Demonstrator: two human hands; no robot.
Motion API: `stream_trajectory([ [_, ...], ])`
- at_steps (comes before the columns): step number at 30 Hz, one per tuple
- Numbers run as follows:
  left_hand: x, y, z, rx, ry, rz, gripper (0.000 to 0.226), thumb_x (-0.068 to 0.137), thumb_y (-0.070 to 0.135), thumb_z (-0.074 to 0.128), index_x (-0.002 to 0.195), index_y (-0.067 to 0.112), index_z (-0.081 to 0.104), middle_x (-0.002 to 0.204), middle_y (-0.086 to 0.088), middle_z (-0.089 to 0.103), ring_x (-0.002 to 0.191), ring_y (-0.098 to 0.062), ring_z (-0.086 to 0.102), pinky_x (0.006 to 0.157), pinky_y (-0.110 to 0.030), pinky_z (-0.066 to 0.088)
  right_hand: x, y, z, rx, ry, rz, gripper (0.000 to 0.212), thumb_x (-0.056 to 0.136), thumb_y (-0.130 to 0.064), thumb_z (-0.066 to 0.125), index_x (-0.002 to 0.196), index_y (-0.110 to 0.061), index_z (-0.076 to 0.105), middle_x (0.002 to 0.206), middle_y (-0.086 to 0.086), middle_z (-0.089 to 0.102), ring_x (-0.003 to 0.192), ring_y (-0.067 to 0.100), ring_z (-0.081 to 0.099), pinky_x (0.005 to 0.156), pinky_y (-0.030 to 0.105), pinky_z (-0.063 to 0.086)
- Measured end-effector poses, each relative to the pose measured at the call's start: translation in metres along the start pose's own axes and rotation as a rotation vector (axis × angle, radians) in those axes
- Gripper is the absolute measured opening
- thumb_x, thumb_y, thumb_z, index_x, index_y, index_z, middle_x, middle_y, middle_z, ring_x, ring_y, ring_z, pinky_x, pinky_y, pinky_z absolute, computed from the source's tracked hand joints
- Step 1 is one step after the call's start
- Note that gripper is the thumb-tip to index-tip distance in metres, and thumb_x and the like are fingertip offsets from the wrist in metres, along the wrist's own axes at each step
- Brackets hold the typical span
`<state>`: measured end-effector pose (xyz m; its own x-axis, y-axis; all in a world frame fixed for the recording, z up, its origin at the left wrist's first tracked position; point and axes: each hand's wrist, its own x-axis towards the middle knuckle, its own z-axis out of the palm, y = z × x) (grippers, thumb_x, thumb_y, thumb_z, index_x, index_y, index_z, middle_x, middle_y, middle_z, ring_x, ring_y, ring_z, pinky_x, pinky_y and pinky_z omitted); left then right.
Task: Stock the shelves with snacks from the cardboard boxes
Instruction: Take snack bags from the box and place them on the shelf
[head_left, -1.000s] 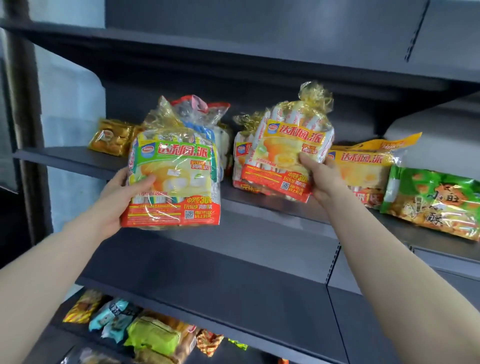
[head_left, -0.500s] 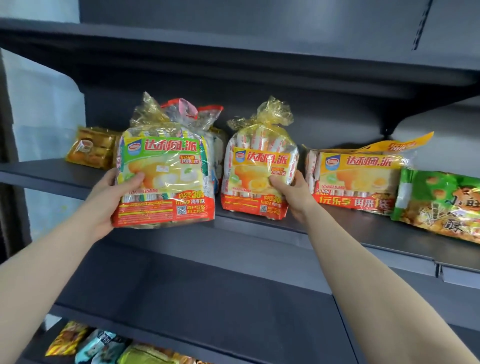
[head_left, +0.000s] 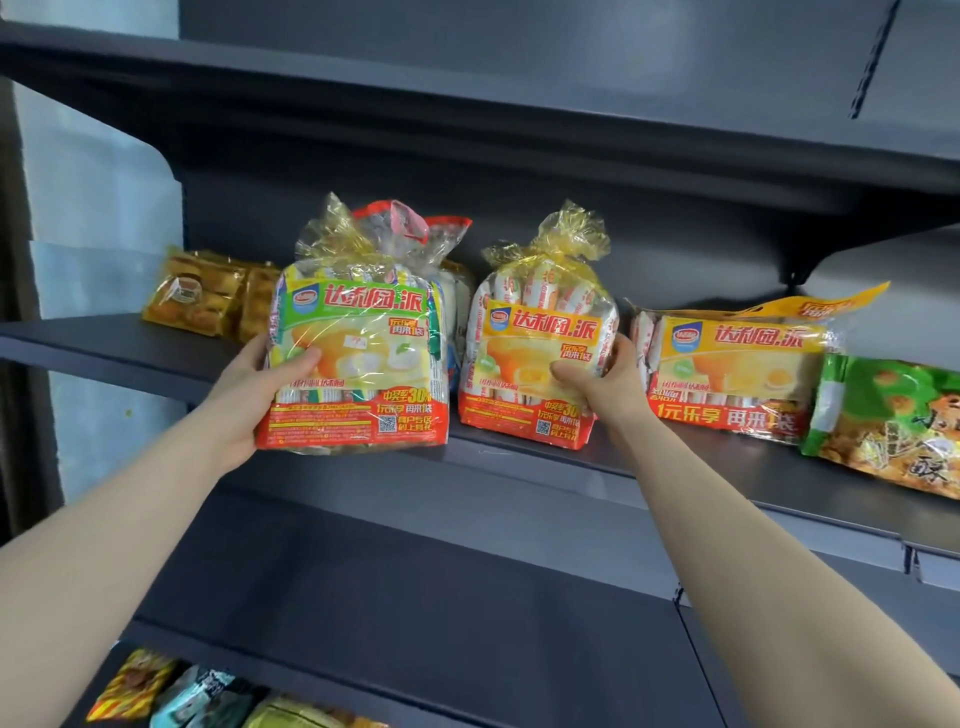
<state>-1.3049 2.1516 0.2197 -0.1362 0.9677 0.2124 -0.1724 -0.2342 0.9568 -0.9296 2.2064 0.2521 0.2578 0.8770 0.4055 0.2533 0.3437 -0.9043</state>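
A person's left hand (head_left: 249, 384) grasped a green-labelled bag of snack cakes (head_left: 358, 358) by its side, thumb across the front, at nine o'clock of frame centre, held at the lip of the grey metal shelf (head_left: 130, 348), seemingly ready to slot in; the right hand (head_left: 608, 384) clasped a yellow-labelled bag (head_left: 535, 358) standing upright on the shelf, likely to steady and face it; both bags were crinkly clear film, gathered at the top, bulging with wrapped cakes; a matching pack (head_left: 737, 369) lay flat at three o'clock; no cardboard boxes showed.
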Motion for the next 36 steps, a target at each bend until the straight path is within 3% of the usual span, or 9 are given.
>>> stream_trajectory([
  [8,0.006,-0.002,-0.017,-0.011,-0.060,-0.069,0.073,0.071,0.041,0.078,0.137,0.030,0.049,0.114,-0.003,0.072,0.096,-0.026,0.073,0.075,-0.044,0.059,-0.013,-0.019,0.013,-0.362,0.264,-0.120,0.098,0.077,-0.037,0.084,0.154,-0.023,0.024,0.155,0.004,0.039,0.138,0.026,0.045,0.107,0.052,0.046],
  [11,0.016,0.003,-0.024,-0.001,-0.080,-0.077,0.079,0.070,0.041,0.078,0.140,0.028,0.045,0.115,-0.003,0.071,0.098,-0.026,0.072,0.077,-0.046,0.059,-0.025,-0.021,0.023,-0.478,0.400,-0.208,0.084,0.080,-0.035,0.081,0.147,-0.027,0.031,0.154,0.006,0.036,0.145,0.030,0.033,0.110,0.053,0.042],
  [14,0.026,0.011,-0.028,-0.006,-0.103,-0.076,0.080,0.069,0.042,0.080,0.140,0.028,0.045,0.116,-0.004,0.071,0.098,-0.025,0.072,0.078,-0.045,0.059,-0.038,-0.025,0.038,-0.557,0.458,-0.344,0.062,0.082,-0.025,0.075,0.135,-0.025,0.044,0.141,0.007,0.048,0.135,0.028,0.042,0.104,0.048,0.046],
  [17,0.040,0.023,-0.024,-0.005,-0.113,-0.037,0.073,0.078,0.036,0.078,0.140,0.029,0.041,0.118,-0.004,0.068,0.098,-0.025,0.071,0.080,-0.047,0.059,-0.050,-0.034,0.056,-0.561,0.387,-0.376,0.052,0.085,-0.019,0.073,0.131,-0.021,0.049,0.129,0.004,0.054,0.115,0.023,0.053,0.093,0.044,0.050],
  [22,0.064,0.038,-0.007,-0.021,-0.151,0.091,0.070,0.080,0.029,0.079,0.136,0.029,0.038,0.124,-0.001,0.062,0.104,-0.023,0.068,0.080,-0.044,0.058,-0.056,-0.036,0.083,-0.585,0.279,-0.391,0.042,0.088,-0.023,0.070,0.127,-0.019,0.055,0.123,0.004,0.056,0.109,0.023,0.054,0.088,0.046,0.050],
  [26,0.080,0.023,0.006,0.282,-0.113,0.229,0.066,0.086,0.028,0.076,0.141,0.028,0.038,0.130,0.007,0.054,0.115,-0.017,0.058,0.095,-0.041,0.052,-0.057,-0.030,0.088,-0.644,0.271,-0.413,0.037,0.090,-0.027,0.070,0.124,-0.017,0.057,0.117,0.005,0.058,0.106,0.024,0.055,0.087,0.046,0.050],
  [30,0.081,0.003,0.014,0.451,0.060,0.265,0.084,0.086,0.021,0.075,0.152,0.026,0.024,0.145,-0.005,0.041,0.131,-0.025,0.045,0.107,-0.045,0.042,-0.060,-0.021,0.087,-0.705,0.251,-0.418,0.037,0.089,-0.023,0.070,0.124,-0.018,0.058,0.117,0.006,0.059,0.105,0.026,0.056,0.086,0.046,0.051],
  [33,0.077,-0.010,0.017,0.545,0.018,0.270,0.110,0.074,0.028,0.085,0.155,0.030,0.010,0.150,-0.006,0.037,0.136,-0.028,0.041,0.108,-0.054,0.040,-0.062,-0.017,0.084,-0.732,0.223,-0.412,0.040,0.088,-0.019,0.070,0.126,-0.017,0.057,0.119,0.006,0.058,0.107,0.025,0.054,0.087,0.042,0.050],
  [36,0.078,-0.012,0.013,0.576,0.027,0.221,0.113,0.073,0.035,0.086,0.155,0.028,0.008,0.150,-0.003,0.043,0.135,-0.031,0.045,0.107,-0.055,0.041,-0.061,-0.013,0.079,-0.738,0.236,-0.390,0.040,0.090,-0.020,0.068,0.127,-0.019,0.055,0.123,0.004,0.057,0.108,0.022,0.055,0.085,0.040,0.051],
])
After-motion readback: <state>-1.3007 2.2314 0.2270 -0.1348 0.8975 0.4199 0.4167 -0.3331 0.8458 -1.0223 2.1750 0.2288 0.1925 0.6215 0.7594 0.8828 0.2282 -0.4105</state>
